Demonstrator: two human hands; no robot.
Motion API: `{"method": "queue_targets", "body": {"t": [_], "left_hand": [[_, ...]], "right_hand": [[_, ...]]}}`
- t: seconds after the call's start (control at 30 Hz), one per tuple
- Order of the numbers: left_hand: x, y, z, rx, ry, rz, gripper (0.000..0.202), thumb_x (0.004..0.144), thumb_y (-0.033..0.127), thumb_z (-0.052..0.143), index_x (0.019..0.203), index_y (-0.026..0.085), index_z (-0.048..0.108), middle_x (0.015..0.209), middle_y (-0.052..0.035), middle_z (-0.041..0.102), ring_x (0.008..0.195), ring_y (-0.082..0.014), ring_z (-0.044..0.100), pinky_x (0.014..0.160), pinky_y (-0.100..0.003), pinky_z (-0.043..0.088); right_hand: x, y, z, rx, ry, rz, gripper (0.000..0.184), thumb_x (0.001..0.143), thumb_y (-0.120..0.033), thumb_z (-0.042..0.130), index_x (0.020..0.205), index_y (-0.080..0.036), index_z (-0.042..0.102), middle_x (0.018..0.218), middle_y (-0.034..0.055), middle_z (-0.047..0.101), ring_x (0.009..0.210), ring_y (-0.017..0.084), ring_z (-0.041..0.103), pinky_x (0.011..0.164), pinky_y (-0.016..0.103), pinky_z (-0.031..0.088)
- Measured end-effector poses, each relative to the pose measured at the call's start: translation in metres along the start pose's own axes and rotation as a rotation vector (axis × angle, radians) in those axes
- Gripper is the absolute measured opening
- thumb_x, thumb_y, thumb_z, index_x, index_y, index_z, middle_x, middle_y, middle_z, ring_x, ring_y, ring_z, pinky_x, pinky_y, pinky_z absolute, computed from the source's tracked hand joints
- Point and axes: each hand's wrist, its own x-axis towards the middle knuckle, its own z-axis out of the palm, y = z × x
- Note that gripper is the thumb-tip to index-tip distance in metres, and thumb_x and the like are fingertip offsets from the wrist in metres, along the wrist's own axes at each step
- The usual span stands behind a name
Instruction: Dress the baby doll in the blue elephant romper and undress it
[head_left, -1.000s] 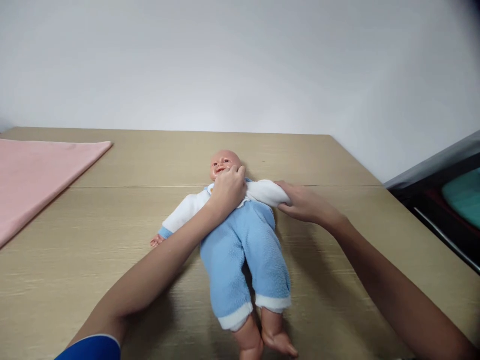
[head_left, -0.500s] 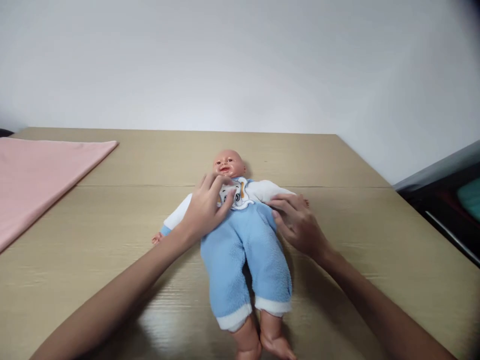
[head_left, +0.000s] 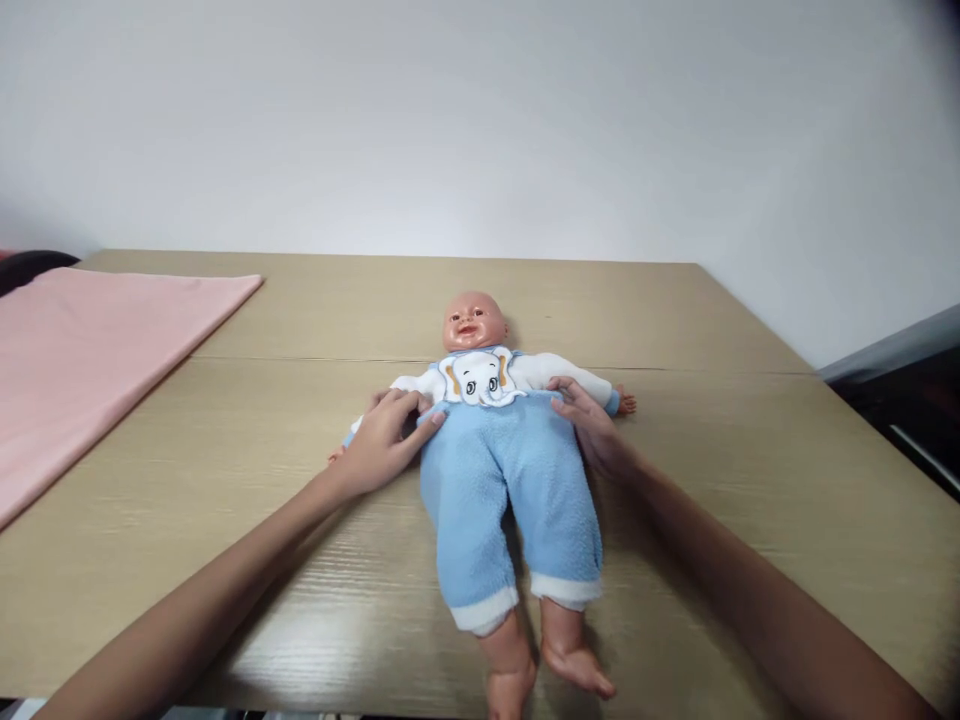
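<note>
A baby doll (head_left: 475,322) lies on its back on the wooden table, head away from me and bare feet towards me. It wears a white top with an elephant face (head_left: 482,380) on the chest and fuzzy blue pants (head_left: 480,460) with white cuffs. My left hand (head_left: 382,440) pinches the pants' waist edge at the doll's left-hand side in view, thumb on top. At the opposite side, my right hand (head_left: 596,430) has thumb and fingers closed around the same edge. The waist is drawn out wide between them.
A pink cloth (head_left: 97,350) lies flat at the left of the wooden table (head_left: 300,320). Behind stands a white wall (head_left: 480,130). A dark object (head_left: 915,400) is beyond the right edge, and another dark shape (head_left: 37,265) shows behind the cloth.
My left hand has moved off the doll's chest to the side of its waist, uncovering the elephant face. My right hand has closed on the other side, and the pants' waist is spread wider.
</note>
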Motion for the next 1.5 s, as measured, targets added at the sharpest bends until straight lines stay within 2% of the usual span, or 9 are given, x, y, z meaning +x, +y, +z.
{"method": "queue_targets", "body": {"t": [0.13,0.43,0.63,0.83,1.0,1.1,1.3,1.4,1.5], "left_hand": [[0.002,-0.008,-0.005,-0.061,-0.062,-0.041,0.039,0.112,0.059,0.047,0.091,0.027,0.052,0.082,0.0010,0.060,0.088,-0.0254,0.062,0.103,-0.046,0.050],[-0.002,-0.018,0.024,0.337,0.189,0.124,0.019,0.115,0.034,0.043,0.122,0.025,0.057,0.107,-0.0085,0.077,0.101,-0.0290,0.074,0.112,-0.051,0.048],[-0.002,-0.022,0.020,0.184,0.379,0.145,0.012,0.111,0.026,0.051,0.122,0.025,0.055,0.114,-0.0095,0.070,0.105,-0.0281,0.067,0.097,-0.045,0.053],[0.012,0.028,0.021,0.093,0.352,0.297,0.013,0.112,0.031,0.056,0.124,0.026,0.057,0.128,-0.0121,0.070,0.123,-0.0299,0.065,0.109,-0.048,0.051],[0.068,0.085,0.042,0.155,0.196,0.478,0.047,0.105,0.041,0.071,0.143,0.018,0.056,0.151,-0.0200,0.063,0.142,-0.0368,0.054,0.124,-0.051,0.041],[0.112,0.106,0.054,0.320,0.127,0.506,0.057,0.100,0.037,0.074,0.150,0.015,0.054,0.151,-0.0219,0.064,0.137,-0.0407,0.057,0.113,-0.054,0.044],[0.158,0.117,0.051,0.365,0.167,0.538,0.035,0.099,0.045,0.073,0.123,0.020,0.066,0.120,-0.0129,0.078,0.110,-0.0348,0.074,0.094,-0.045,0.050],[0.161,0.108,0.046,0.172,0.328,0.465,0.044,0.090,0.049,0.082,0.120,0.022,0.064,0.114,-0.0103,0.079,0.106,-0.0338,0.076,0.088,-0.042,0.055],[0.162,0.092,0.049,-0.099,0.574,0.378,0.048,0.083,0.046,0.088,0.118,0.023,0.064,0.107,-0.0075,0.080,0.101,-0.0317,0.078,0.090,-0.043,0.060]], "right_hand": [[0.003,0.004,0.000,-0.163,0.116,-0.110,0.033,0.102,-0.059,0.058,0.113,-0.028,0.061,0.101,0.0035,0.063,0.091,0.024,0.060,0.087,0.039,0.053],[-0.006,0.011,-0.003,-0.580,0.280,-0.279,0.015,0.103,-0.039,0.060,0.110,-0.026,0.063,0.106,0.0104,0.066,0.102,0.032,0.062,0.102,0.050,0.052],[0.000,0.009,-0.047,-1.014,0.289,-0.479,0.046,0.102,-0.038,0.066,0.144,-0.018,0.063,0.150,0.0228,0.064,0.144,0.042,0.055,0.125,0.061,0.039],[0.008,0.019,-0.081,-1.050,0.211,-0.498,0.042,0.100,-0.045,0.068,0.135,-0.020,0.070,0.126,0.0160,0.079,0.119,0.038,0.071,0.123,0.064,0.044],[0.000,-0.013,-0.064,-1.150,0.496,-0.596,0.041,0.102,-0.039,0.071,0.139,-0.022,0.073,0.132,0.0173,0.077,0.133,0.042,0.066,0.136,0.073,0.021],[-0.006,-0.025,-0.047,-1.198,0.583,-0.687,0.043,0.102,-0.033,0.073,0.144,-0.032,0.070,0.139,0.0136,0.074,0.141,0.044,0.062,0.135,0.080,0.008],[-0.008,-0.010,-0.036,-0.880,0.897,-1.021,0.077,0.088,-0.029,0.087,0.156,-0.028,0.051,0.153,0.0168,0.058,0.143,0.040,0.061,0.123,0.071,0.046],[-0.009,-0.006,-0.035,-0.524,0.871,-0.811,0.059,0.096,-0.031,0.079,0.147,-0.025,0.050,0.140,0.0158,0.064,0.124,0.033,0.072,0.100,0.056,0.064],[-0.015,-0.004,-0.025,-0.223,0.637,-0.505,0.020,0.106,-0.029,0.069,0.122,-0.025,0.058,0.108,0.0050,0.073,0.083,0.020,0.075,0.080,0.041,0.065]]}}
